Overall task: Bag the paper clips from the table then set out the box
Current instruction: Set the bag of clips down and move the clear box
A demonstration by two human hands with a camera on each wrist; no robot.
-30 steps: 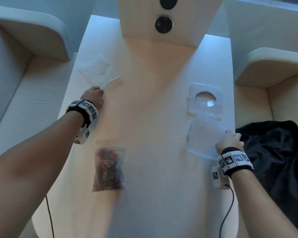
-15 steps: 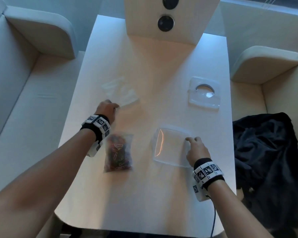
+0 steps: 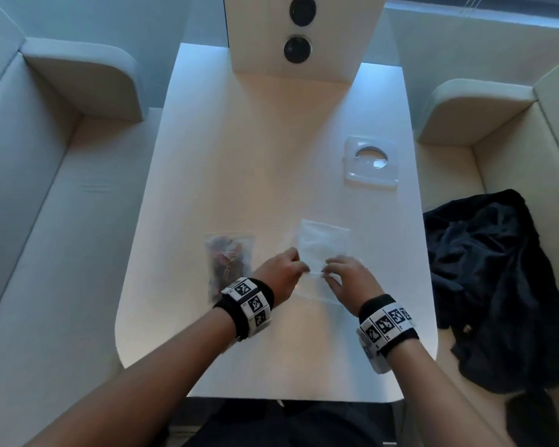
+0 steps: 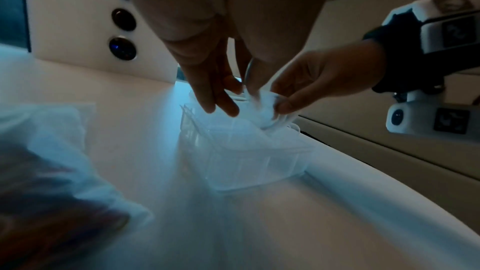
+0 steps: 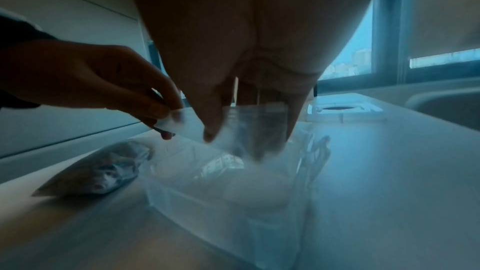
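Observation:
A zip bag full of coloured paper clips (image 3: pixel 228 262) lies flat on the white table (image 3: pixel 271 156), left of my hands. A clear plastic box (image 3: pixel 317 290) sits open at the table's centre, under my hands. My left hand (image 3: pixel 299 266) and right hand (image 3: pixel 331 269) both pinch the near edge of an empty clear bag (image 3: pixel 323 243) just above the box. In the right wrist view the left hand (image 5: pixel 161 114) pinches a bag corner over the box (image 5: pixel 233 192). The left wrist view shows the right hand (image 4: pixel 283 108) pinching the bag above the box (image 4: pixel 246 155).
The box's clear lid (image 3: pixel 371 162), with a round cut-out, lies at the far right of the table. A dark garment (image 3: pixel 497 285) is heaped on the right seat. Padded benches flank the table, and a panel with two round sockets (image 3: pixel 299 48) stands at its far end.
My left hand carried the empty bag from the far left to the centre. My right hand slid the box toward the centre, then took hold of the bag too.

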